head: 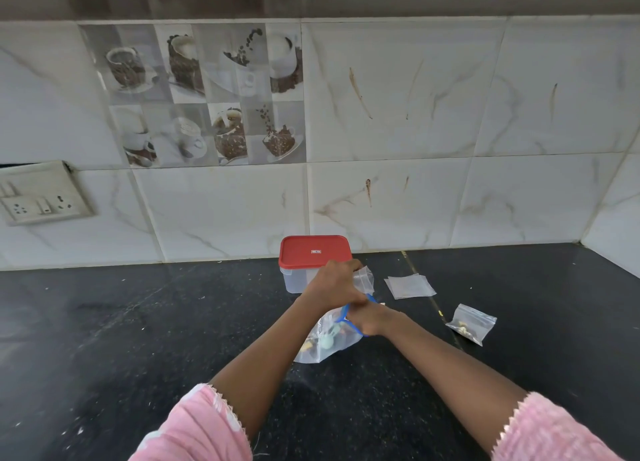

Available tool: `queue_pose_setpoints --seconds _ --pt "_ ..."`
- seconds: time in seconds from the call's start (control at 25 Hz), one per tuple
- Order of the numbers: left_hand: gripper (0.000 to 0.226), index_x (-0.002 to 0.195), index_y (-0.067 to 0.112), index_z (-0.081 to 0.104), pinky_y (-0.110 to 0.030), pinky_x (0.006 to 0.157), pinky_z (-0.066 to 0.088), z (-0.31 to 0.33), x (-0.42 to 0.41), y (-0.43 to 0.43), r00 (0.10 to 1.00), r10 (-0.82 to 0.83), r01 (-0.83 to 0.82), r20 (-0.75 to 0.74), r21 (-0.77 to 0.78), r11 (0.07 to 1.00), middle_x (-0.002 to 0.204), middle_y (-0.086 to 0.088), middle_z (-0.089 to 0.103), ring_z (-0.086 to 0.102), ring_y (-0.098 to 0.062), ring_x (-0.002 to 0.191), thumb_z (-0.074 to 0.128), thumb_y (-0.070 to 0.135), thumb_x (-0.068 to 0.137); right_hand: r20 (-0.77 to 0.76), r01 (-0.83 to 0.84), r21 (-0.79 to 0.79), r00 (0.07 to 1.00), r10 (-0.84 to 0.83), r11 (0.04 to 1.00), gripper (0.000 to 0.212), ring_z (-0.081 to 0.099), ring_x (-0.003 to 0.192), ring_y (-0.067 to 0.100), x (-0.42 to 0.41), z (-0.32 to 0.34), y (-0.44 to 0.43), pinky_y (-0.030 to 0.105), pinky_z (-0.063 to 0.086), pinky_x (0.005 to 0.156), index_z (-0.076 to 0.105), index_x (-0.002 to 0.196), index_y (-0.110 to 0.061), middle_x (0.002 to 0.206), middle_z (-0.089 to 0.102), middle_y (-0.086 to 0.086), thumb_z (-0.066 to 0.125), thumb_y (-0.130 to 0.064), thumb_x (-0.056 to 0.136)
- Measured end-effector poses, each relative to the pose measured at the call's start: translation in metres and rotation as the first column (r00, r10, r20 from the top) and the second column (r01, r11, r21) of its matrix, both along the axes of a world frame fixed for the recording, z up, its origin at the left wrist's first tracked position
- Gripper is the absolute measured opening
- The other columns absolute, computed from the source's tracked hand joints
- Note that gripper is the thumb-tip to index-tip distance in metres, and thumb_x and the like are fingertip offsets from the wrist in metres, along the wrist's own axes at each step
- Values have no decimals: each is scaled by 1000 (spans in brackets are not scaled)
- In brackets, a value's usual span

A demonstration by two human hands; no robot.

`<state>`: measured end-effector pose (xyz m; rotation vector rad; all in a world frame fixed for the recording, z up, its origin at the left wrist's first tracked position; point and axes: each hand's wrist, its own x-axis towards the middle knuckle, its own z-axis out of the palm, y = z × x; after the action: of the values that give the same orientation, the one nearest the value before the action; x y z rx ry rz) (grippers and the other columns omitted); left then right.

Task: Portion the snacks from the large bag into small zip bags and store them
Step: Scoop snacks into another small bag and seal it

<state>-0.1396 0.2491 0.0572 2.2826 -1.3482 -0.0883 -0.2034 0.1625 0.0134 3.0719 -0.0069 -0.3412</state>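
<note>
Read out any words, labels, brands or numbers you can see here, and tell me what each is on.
Red lid: one small white label at its centre, too blurred to read.
Switch plate: no readable marking.
Picture tiles: cups and coffee beans only, no words.
Large bag, small zip bag in the left hand, filled bag on the counter: no print shows.
Nothing here can be quoted.

You get one wide view from your head, facing forward and down: the left grip (334,284) and right grip (369,320) sit near, just below centre, tabletop (138,322) around them, tiled wall (415,114) beyond them
</note>
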Motion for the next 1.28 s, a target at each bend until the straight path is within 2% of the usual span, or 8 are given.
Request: queue_pose_setpoints --seconds 0.08,0.2,0.4,0.52,0.68,0.92,1.08,1.28 --pt "28 91 8 56 -26 61 32 -1 0 3 1000 -16 16 -4 3 1000 74 -3 50 47 -24 70 72 21 71 14 23 -64 1000 -22 998 25 41 68 7 11 -9 7 9 39 65 53 117 4 94 56 11 39 -6 98" --pt "36 103 8 60 -32 68 44 -4 4 10 993 -43 38 -107 -50 998 85 -6 61 56 -25 80 69 19 70 -60 84 73 995 -80 994 43 50 116 9 11 -16 16 15 40 97 34 139 5 144 40 19 31 -15 101" --pt "54 130 16 49 -22 83 38 -14 29 40 935 94 -151 -343 -144 978 112 -5 61 53 -14 96 68 18 80 -147 247 173 964 -223 953 54 18 145 21 -1 -27 11 29 11 117 15 150 -10 157 18 7 28 -30 102" --pt "36 117 13 54 -28 82 44 -39 51 59 825 342 -378 -449 10 926 108 -6 61 58 -23 101 61 22 83 -114 273 273 961 -251 922 55 16 146 18 1 -35 3 26 9 118 14 150 -13 157 17 3 33 -31 101" --pt "36 108 3 56 -30 71 50 -80 68 83 494 592 -545 -637 303 782 100 -11 63 60 -23 85 60 23 79 -47 275 288 961 -273 917 51 36 136 20 6 -54 5 28 28 114 31 144 -14 149 36 3 43 -30 97" --pt "39 118 10 48 -31 66 45 -95 67 83 19 442 -458 -897 385 802 103 -10 60 57 -23 86 55 20 82 95 217 194 966 -238 957 45 45 127 24 13 -58 14 30 35 108 42 136 -18 136 48 2 44 -37 96" --pt "12 97 8 51 -33 67 47 -76 68 68 -133 164 -539 -977 210 816 89 -11 56 55 -23 79 49 9 86 -82 511 601 804 -589 614 20 49 73 15 21 -57 18 13 46 65 48 75 -21 75 49 -5 47 -26 95" --pt "25 108 9 50 -40 67 50 -64 68 58 -134 43 -561 -990 111 820 94 -13 59 59 -26 85 49 7 83 -508 468 844 545 -667 -261 9 57 62 17 21 -54 9 26 52 53 58 84 -11 81 58 8 56 -3 86"
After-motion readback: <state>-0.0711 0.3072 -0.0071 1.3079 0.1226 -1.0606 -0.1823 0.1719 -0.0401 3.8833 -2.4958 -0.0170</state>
